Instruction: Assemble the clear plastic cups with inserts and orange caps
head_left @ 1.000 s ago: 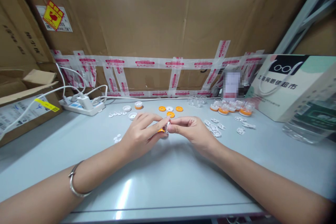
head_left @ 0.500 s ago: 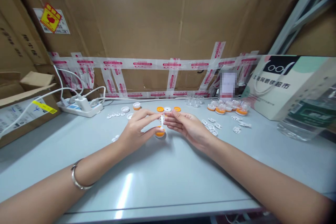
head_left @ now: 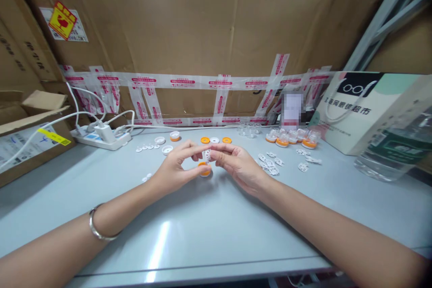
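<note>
Near the middle of the table, my right hand (head_left: 234,162) pinches a small white perforated disc (head_left: 207,155) between thumb and fingers, tilted on edge. Just under it, a round orange-and-white cap (head_left: 204,172) sits on the table. My left hand (head_left: 178,164) is closed around the cap's left side, thumb in front and curled fingers behind. Its index finger reaches to the top of the white disc, close to my right fingertips. The exact contact there is partly hidden. Behind the hands is a short row with an orange ring-shaped cap (head_left: 227,140) and a white one (head_left: 214,140).
Loose white perforated pieces (head_left: 272,170) and several clear-topped orange caps (head_left: 282,142) lie to the right. Small white discs (head_left: 145,147) and white caps (head_left: 167,150) are on the left. A power strip (head_left: 101,139), a paper bag (head_left: 351,112) and a water bottle (head_left: 388,148) flank the table.
My right thumb and fingers have closed on the white disc, which has turned its perforated face more toward me. My left hand stays at the orange-and-white cap.
</note>
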A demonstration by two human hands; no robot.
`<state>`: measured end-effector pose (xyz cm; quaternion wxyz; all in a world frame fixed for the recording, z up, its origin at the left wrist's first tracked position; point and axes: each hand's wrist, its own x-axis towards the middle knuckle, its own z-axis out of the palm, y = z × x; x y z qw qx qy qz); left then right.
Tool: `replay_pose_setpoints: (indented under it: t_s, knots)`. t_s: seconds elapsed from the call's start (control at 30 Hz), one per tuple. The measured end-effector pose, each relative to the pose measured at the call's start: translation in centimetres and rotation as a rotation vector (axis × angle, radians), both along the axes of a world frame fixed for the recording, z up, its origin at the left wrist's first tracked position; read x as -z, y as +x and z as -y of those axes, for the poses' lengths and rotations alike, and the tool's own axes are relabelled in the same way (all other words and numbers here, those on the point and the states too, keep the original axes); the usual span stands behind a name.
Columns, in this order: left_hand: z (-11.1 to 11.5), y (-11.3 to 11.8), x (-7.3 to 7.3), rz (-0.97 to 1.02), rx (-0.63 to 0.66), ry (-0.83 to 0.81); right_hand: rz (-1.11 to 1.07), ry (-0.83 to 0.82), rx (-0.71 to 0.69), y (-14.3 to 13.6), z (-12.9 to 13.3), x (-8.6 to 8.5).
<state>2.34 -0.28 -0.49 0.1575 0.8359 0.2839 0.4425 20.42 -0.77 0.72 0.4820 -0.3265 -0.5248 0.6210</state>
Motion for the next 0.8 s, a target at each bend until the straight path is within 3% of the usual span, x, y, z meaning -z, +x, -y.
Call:
replay_pose_setpoints:
  t_s: [0.17, 0.4, 0.8]
  knots:
    - [-0.4, 0.0, 0.1, 0.065, 0.008, -0.119, 0.186, 0.134, 0.102, -0.2, -0.4, 0.6]
    - [-0.6, 0.1, 0.2, 0.034, -0.100, -0.248, 0.288, 0.140, 0.131, -0.1, -1.2, 1.3]
    - [-0.6, 0.0, 0.5, -0.042, -0.096, -0.222, 0.429, 0.260, 0.129, 0.3, -1.6, 1.8]
